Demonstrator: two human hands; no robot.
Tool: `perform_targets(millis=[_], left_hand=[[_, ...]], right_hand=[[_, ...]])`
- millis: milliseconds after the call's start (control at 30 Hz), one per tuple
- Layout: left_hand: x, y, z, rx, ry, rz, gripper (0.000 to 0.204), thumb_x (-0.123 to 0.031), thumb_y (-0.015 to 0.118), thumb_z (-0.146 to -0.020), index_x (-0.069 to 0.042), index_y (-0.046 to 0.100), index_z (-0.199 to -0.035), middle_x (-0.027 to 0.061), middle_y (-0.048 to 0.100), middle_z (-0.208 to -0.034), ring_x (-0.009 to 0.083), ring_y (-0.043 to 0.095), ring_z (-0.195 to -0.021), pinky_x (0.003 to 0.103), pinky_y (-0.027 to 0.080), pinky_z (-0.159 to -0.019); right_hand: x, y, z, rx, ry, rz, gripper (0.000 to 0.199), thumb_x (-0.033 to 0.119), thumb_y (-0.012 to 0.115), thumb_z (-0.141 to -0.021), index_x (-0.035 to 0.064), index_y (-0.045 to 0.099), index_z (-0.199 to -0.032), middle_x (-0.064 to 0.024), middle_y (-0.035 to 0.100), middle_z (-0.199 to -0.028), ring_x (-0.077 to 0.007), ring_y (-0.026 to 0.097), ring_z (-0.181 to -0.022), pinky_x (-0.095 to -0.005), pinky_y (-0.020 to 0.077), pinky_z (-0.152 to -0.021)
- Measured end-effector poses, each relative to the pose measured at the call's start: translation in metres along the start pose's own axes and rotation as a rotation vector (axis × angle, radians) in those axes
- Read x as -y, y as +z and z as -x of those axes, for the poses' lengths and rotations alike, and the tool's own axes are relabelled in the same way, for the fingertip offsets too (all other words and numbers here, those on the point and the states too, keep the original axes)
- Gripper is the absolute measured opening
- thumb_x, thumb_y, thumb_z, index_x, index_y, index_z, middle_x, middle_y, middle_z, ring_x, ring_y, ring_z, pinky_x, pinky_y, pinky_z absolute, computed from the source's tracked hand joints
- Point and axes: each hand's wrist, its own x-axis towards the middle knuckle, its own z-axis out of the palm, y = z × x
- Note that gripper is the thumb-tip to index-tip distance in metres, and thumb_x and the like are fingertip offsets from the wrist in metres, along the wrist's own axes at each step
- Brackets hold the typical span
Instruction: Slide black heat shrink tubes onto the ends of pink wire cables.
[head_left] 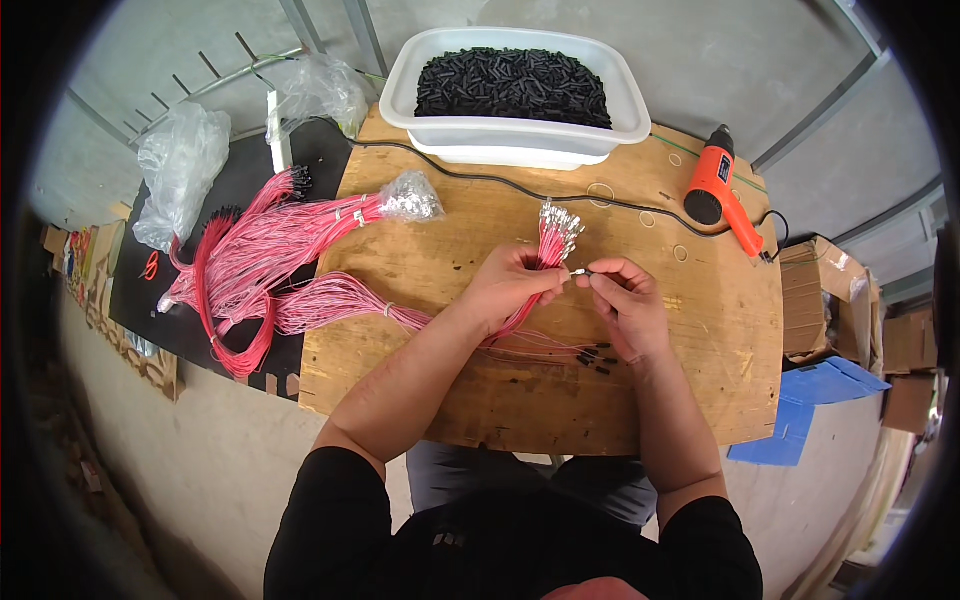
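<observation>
Fingers (578, 272) pinching wire bundle (552, 240).

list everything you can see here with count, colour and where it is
wooden board: one, tan, worktop in the middle
tub: one, white, far edge of board, full of small black sleeves
heat gun: one, orange, far right of board
wire bundles: several, pink and red, left of board
loose black sleeves: a few, by the right wrist
plastic bags: two, clear, far left
cardboard boxes: several, brown, right
left hand: grips a wire bunch
right hand: pinches one wire tip
</observation>
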Motion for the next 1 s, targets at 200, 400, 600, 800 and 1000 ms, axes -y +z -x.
perform_targets(millis=[200,400,600,800,1000], left_hand=[[0.0010,-0.0003,-0.0004,-0.009,-0.011,-0.020,0.015,-0.008,0.075,-0.088,0.002,0.067,-0.097,0.0056,0.065,-0.079,0.0117,0.060,-0.067,0.026,0.048,-0.062],[0.0018,-0.0008,0.0002,-0.005,-0.008,-0.070,0.015,-0.009,0.075,-0.088,0.001,0.068,-0.096,0.0053,0.065,-0.079,0.0113,0.060,-0.067,0.026,0.049,-0.063],[0.0006,-0.0010,0.0009,0.023,0.001,-0.070,0.015,-0.011,0.076,-0.088,0.000,0.068,-0.095,0.0053,0.066,-0.079,0.0113,0.061,-0.068,0.026,0.049,-0.063],[0.0018,-0.0010,0.0005,0.012,0.000,-0.086,0.015,-0.012,0.077,-0.087,0.000,0.068,-0.092,0.0053,0.066,-0.078,0.0109,0.061,-0.068,0.026,0.049,-0.063],[0.0025,-0.0015,0.0000,0.009,0.002,-0.136,0.016,-0.012,0.076,-0.087,0.002,0.068,-0.091,0.0052,0.066,-0.077,0.0105,0.060,-0.068,0.026,0.048,-0.063]], right_hand=[[-0.0007,0.0002,0.0002,-0.020,-0.022,0.039,0.013,0.004,0.066,-0.095,0.0031,0.069,-0.107,-0.0075,0.074,-0.093,-0.0018,0.043,-0.059,-0.0168,0.0332,-0.051],[-0.0063,-0.0034,0.0000,-0.040,-0.109,0.066,0.016,0.005,0.068,-0.094,0.0018,0.071,-0.109,-0.0062,0.074,-0.092,-0.0014,0.044,-0.060,-0.0168,0.0337,-0.052],[-0.0079,-0.0019,0.0004,-0.066,-0.127,0.074,0.016,0.005,0.068,-0.094,0.0012,0.071,-0.109,-0.0058,0.073,-0.089,-0.0025,0.046,-0.062,-0.0174,0.0360,-0.055],[-0.0077,0.0000,0.0009,-0.090,-0.112,0.084,0.014,0.005,0.068,-0.094,0.0010,0.071,-0.107,-0.0059,0.073,-0.088,-0.0028,0.046,-0.062,-0.0177,0.0368,-0.055],[-0.0082,-0.0003,0.0005,-0.077,-0.120,0.095,0.013,0.005,0.068,-0.094,0.0003,0.071,-0.106,-0.0059,0.073,-0.087,-0.0028,0.046,-0.060,-0.0179,0.0359,-0.053]])
